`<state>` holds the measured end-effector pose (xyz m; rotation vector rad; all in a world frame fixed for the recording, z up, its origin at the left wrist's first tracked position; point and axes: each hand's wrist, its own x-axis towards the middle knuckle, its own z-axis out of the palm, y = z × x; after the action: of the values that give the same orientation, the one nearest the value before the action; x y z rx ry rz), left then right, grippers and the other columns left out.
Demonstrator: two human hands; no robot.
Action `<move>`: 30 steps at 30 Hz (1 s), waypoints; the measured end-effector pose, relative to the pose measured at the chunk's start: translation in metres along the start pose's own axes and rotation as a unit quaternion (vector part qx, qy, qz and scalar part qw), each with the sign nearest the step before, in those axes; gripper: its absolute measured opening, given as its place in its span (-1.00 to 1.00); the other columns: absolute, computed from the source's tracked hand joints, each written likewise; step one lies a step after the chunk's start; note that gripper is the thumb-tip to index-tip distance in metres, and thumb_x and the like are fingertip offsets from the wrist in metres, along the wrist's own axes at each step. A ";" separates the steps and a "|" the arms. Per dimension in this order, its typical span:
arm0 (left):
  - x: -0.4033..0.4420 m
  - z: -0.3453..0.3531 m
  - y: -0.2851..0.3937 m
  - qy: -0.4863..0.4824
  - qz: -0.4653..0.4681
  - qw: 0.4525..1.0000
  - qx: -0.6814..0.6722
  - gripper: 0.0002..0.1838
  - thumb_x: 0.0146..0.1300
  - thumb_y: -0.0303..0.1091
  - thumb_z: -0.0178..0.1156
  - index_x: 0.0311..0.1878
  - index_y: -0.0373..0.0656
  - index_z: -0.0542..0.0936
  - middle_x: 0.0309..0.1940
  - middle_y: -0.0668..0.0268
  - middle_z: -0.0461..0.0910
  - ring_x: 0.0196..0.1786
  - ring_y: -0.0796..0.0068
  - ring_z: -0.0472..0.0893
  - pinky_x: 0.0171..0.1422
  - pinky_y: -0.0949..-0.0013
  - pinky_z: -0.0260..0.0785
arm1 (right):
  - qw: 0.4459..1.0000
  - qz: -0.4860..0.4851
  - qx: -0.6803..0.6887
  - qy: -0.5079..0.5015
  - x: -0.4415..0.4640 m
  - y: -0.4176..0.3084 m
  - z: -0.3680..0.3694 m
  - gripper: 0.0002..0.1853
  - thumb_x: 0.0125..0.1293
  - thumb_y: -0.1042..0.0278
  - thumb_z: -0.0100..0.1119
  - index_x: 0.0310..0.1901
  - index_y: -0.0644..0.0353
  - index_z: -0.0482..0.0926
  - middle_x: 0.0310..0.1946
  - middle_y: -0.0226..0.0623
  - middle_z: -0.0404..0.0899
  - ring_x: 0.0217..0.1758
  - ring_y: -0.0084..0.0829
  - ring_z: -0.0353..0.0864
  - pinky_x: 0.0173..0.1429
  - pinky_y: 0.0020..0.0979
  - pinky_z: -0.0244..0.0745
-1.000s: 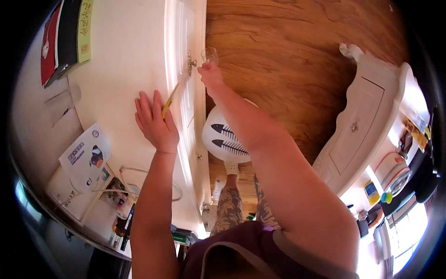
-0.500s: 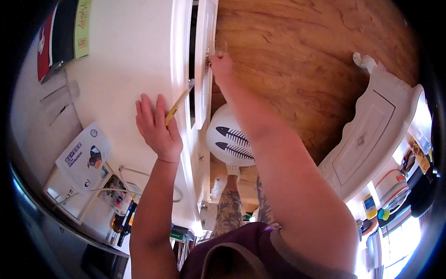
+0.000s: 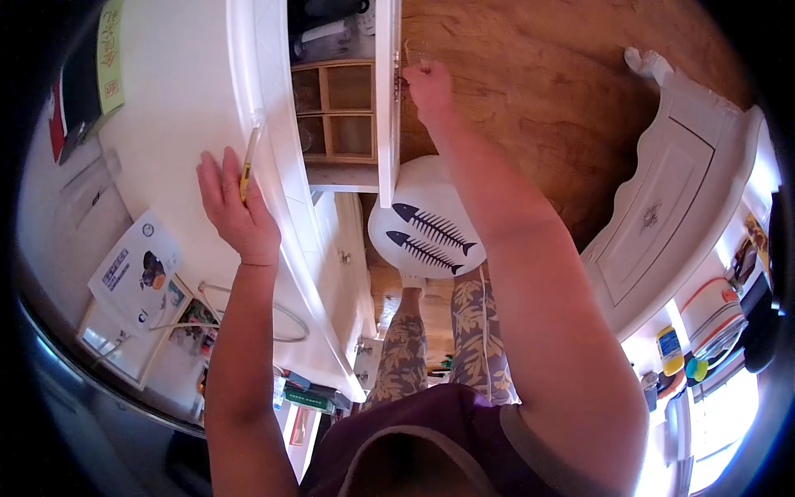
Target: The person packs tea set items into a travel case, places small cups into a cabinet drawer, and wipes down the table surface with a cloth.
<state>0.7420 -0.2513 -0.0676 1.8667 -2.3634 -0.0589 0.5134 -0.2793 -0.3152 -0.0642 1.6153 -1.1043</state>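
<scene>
My left hand (image 3: 238,211) lies on the white tabletop (image 3: 178,74) with its fingers stretched forward. Between its thumb and index finger it holds a slim yellow pen-like stick (image 3: 247,170) with a pale, clear-looking end. My right hand (image 3: 428,89) is closed at the ornate handle on the front of the white drawer (image 3: 386,141). A faint clear object (image 3: 416,54) shows just beyond its fingers; its kind cannot be made out. Pulled open, the drawer shows a wooden divided organizer (image 3: 329,112) and dark items (image 3: 325,10) behind it.
Below the drawer is a round white stool seat (image 3: 426,240) with two black fishbones. A white carved panel (image 3: 662,224) stands at the right on the wooden floor (image 3: 530,74). A printed sheet (image 3: 137,269), a cable (image 3: 290,331) and a yellow-green booklet (image 3: 109,58) lie at the left.
The drawer has slid open to the right with my right hand at its handle, revealing the organizer. The view has shifted, and my left hand still holds the yellow stick on the tabletop.
</scene>
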 end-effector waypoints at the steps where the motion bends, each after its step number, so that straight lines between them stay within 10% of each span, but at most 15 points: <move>1: 0.000 0.001 0.001 0.010 0.002 1.000 -0.015 -0.55 0.37 -0.32 -0.09 0.29 -0.21 0.39 0.36 -0.03 0.19 0.42 -0.01 0.17 0.46 0.12 0.01 | 0.999 0.004 -0.040 0.008 0.001 0.002 0.000 -0.83 0.04 0.47 0.25 -0.38 0.27 0.44 -0.48 -0.28 0.48 -0.42 -0.44 0.48 -0.37 -0.36 0.42; 10: 0.003 0.001 0.000 0.006 -0.002 1.000 -0.014 -0.57 0.39 -0.34 -0.11 0.29 -0.23 0.38 0.37 -0.03 0.18 0.42 0.02 0.17 0.45 0.15 0.04 | 0.975 -0.122 -0.170 0.077 -0.010 -0.014 -0.015 -0.72 0.11 0.27 0.28 -0.42 0.38 0.52 -0.42 0.07 0.56 -0.35 -0.04 0.58 -0.25 -0.14 0.45; 12: 0.004 0.001 0.001 0.008 0.001 1.000 -0.008 -0.57 0.39 -0.33 -0.11 0.29 -0.22 0.38 0.37 -0.03 0.17 0.42 0.02 0.18 0.45 0.14 0.04 | 0.925 -0.291 -0.238 0.053 -0.029 -0.037 -0.029 -0.75 0.23 0.30 0.19 -0.39 0.37 0.52 -0.42 0.09 0.52 -0.32 0.04 0.54 -0.22 -0.10 0.43; 18: 0.002 0.000 0.001 0.003 -0.004 1.000 -0.010 -0.55 0.39 -0.30 -0.11 0.29 -0.22 0.37 0.36 -0.07 0.17 0.41 -0.03 0.18 0.44 0.11 0.03 | 0.907 -0.380 -0.102 -0.148 -0.133 -0.071 0.001 -0.82 0.36 0.37 0.08 -0.32 0.33 0.51 -0.43 -0.08 0.47 -0.41 -0.33 0.43 -0.24 -0.33 0.41; 19: 0.004 0.001 0.000 0.002 -0.002 1.000 -0.013 -0.55 0.39 -0.29 -0.11 0.29 -0.23 0.37 0.35 -0.09 0.18 0.40 -0.05 0.18 0.44 0.10 0.03 | 0.922 -0.309 -0.110 -0.205 -0.147 -0.069 0.007 -0.78 0.31 0.34 0.05 -0.43 0.32 0.48 -0.40 0.11 0.50 -0.31 0.15 0.47 -0.19 -0.07 0.43; 20: 0.003 0.001 0.001 0.004 0.000 1.000 -0.014 -0.55 0.39 -0.29 -0.11 0.29 -0.23 0.37 0.35 -0.09 0.18 0.40 -0.05 0.18 0.44 0.10 0.03 | 0.925 -0.258 -0.169 -0.224 -0.157 -0.062 0.012 -0.75 0.30 0.30 0.04 -0.44 0.32 0.48 -0.43 0.15 0.50 -0.34 0.21 0.47 -0.19 -0.03 0.42; 25: 0.003 0.002 -0.002 0.008 0.017 1.000 0.001 -0.54 0.39 -0.27 -0.12 0.29 -0.24 0.37 0.34 -0.12 0.19 0.39 -0.07 0.19 0.43 0.11 0.04 | 0.935 -0.041 -0.260 -0.236 -0.165 0.003 0.046 -0.69 0.27 0.23 0.04 -0.39 0.38 0.52 -0.39 0.12 0.60 -0.32 0.03 0.63 -0.13 -0.07 0.54; 28: 0.003 0.002 -0.001 0.005 0.007 1.000 -0.002 -0.55 0.39 -0.28 -0.13 0.29 -0.24 0.38 0.34 -0.12 0.19 0.39 -0.05 0.19 0.43 0.11 0.05 | 0.778 -0.238 -0.536 -0.224 -0.154 0.047 0.069 -0.68 0.26 0.17 0.06 -0.28 0.31 0.61 -0.28 -0.02 0.64 -0.19 -0.11 0.67 -0.12 -0.13 0.55; 30: 0.002 0.002 0.000 0.004 0.004 1.000 0.003 -0.55 0.39 -0.29 -0.13 0.29 -0.24 0.37 0.34 -0.11 0.18 0.40 -0.04 0.19 0.43 0.12 0.05 | 0.851 -0.144 -0.426 -0.270 -0.135 0.093 0.081 -0.78 0.29 0.29 -0.03 -0.29 0.27 0.52 -0.43 -0.17 0.57 -0.38 -0.26 0.61 -0.35 -0.20 0.50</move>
<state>0.7414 -0.2538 -0.0694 1.8573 -2.3671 -0.0445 0.6730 -0.2016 -0.2732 -1.1356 1.4664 -0.4213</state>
